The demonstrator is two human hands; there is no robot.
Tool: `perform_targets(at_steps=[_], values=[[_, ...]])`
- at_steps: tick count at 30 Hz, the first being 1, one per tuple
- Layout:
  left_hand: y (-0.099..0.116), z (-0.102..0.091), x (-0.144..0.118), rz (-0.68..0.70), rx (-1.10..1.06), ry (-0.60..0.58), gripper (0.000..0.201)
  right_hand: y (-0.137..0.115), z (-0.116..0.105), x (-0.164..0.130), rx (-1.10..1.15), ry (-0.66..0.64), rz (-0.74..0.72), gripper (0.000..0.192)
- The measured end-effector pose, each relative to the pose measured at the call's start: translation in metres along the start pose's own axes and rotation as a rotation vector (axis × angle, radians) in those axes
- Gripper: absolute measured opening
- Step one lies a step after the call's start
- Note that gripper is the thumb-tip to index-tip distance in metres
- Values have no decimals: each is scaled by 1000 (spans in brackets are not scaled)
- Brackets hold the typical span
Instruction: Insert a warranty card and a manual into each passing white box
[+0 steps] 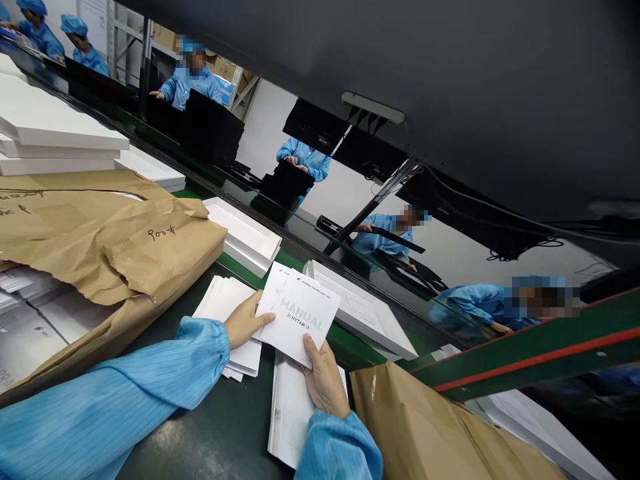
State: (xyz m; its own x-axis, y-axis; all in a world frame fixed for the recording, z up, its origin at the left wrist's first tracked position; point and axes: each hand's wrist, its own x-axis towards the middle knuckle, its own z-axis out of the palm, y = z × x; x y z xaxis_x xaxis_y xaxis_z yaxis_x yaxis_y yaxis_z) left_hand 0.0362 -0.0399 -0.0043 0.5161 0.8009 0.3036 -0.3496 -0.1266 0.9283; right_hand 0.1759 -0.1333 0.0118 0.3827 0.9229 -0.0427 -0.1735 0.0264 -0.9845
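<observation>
Both of my hands hold a white booklet printed "MANUAL" (301, 319) above the dark green table. My left hand (244, 324) grips its left edge, thumb on top. My right hand (324, 381) pinches its lower corner. A second white sheet shows just behind the booklet. Below my left hand lies a fanned stack of white booklets (226, 307). Under my right hand lies another white stack (289, 413). Both sleeves are light blue.
An opened brown paper pack (115, 247) of silvery sheets lies at left, another brown pack (430, 433) at lower right. White boxes (245, 237) and trays (365, 313) line the conveyor edge. Several people in blue work beyond it. A dark shelf hangs overhead.
</observation>
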Motion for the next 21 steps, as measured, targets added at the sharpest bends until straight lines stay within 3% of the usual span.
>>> perform_targets(at_steps=[7,16,21], values=[[6,2,-12,-78,331,-25,30,0,0,1,50,21,-31,48],[1,3,-7,-53,259,52,38,3,-1,-3,-14,-140,29,32],[0,3,-6,-86,246,7,43,12,-4,1,-21,-77,-25,28]])
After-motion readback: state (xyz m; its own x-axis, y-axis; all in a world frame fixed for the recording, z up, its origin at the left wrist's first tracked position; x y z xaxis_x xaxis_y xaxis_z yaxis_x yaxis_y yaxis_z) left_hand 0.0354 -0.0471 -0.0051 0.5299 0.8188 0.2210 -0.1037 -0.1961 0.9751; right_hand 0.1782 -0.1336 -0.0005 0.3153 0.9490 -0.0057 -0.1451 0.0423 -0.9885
